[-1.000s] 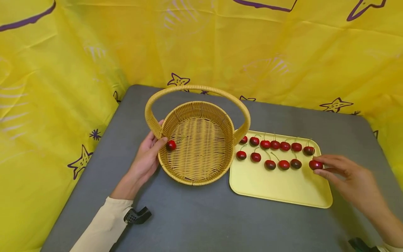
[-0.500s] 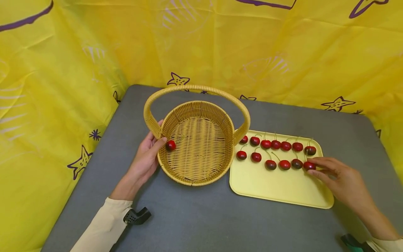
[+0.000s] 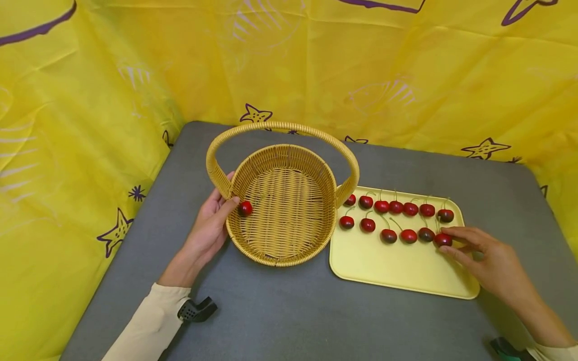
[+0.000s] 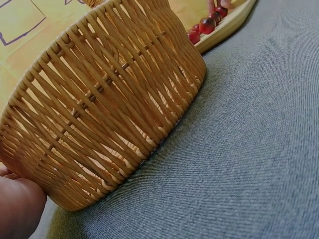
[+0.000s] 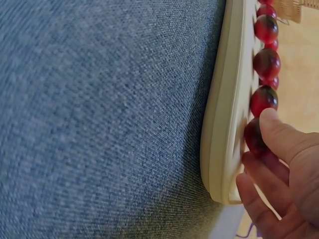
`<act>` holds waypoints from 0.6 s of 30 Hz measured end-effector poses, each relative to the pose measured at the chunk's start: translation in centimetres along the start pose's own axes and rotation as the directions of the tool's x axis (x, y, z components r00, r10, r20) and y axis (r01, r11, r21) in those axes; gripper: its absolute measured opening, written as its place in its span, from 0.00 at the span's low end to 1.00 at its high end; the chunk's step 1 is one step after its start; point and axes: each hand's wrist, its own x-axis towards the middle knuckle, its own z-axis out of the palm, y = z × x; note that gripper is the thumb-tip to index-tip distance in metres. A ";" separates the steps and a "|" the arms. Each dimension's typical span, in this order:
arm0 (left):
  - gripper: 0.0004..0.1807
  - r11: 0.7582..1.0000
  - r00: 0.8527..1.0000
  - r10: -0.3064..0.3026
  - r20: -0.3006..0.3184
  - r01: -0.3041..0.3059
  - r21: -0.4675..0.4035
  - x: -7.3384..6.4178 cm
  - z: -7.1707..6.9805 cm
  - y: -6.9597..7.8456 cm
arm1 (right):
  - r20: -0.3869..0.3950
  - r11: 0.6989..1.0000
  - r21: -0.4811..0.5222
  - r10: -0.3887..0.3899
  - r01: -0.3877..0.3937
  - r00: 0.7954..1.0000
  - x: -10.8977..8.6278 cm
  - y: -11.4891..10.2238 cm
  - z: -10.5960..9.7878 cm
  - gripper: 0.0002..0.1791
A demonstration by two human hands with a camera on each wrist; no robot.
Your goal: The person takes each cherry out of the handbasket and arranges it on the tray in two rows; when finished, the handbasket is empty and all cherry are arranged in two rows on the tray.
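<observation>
My left hand (image 3: 203, 233) grips the rim of a round woven basket (image 3: 289, 215) beside the foot of its arched handle, the thumb over the rim. One red cherry (image 3: 246, 208) lies in the basket near that thumb. To the right, a pale yellow tray (image 3: 397, 271) bears two rows of cherries with stems. My right hand (image 3: 489, 258) pinches the cherry (image 3: 442, 239) at the right end of the front row, close beside its neighbour. Thumb and fingers flank this dark red cherry (image 5: 255, 137) in the right wrist view, low over the tray or on it.
The grey table (image 3: 289, 311) runs under basket and tray. Yellow patterned cloth (image 3: 316, 75) hangs behind and at the sides. The basket's handle (image 3: 282, 126) arches high, and its right foot stands over the tray's left edge. Black wrist cameras (image 3: 197, 309) sit at both cuffs.
My right hand has moved a little left with its cherry, bringing it up to the end of the front row. The left hand and basket stay nearly still.
</observation>
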 end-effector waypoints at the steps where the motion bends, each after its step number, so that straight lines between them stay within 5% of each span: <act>1: 0.38 1.000 1.000 0.000 0.000 0.000 -0.001 0.0 0.0 0.0 | 0.006 1.000 -0.002 0.000 0.000 1.000 0.0 0.0 0.0 0.29; 18: 0.38 1.000 1.000 0.006 0.006 -0.006 0.000 0.0 0.0 0.0 | 0.028 0.999 -0.018 -0.033 0.033 0.999 -0.1 -0.2 -0.6 0.30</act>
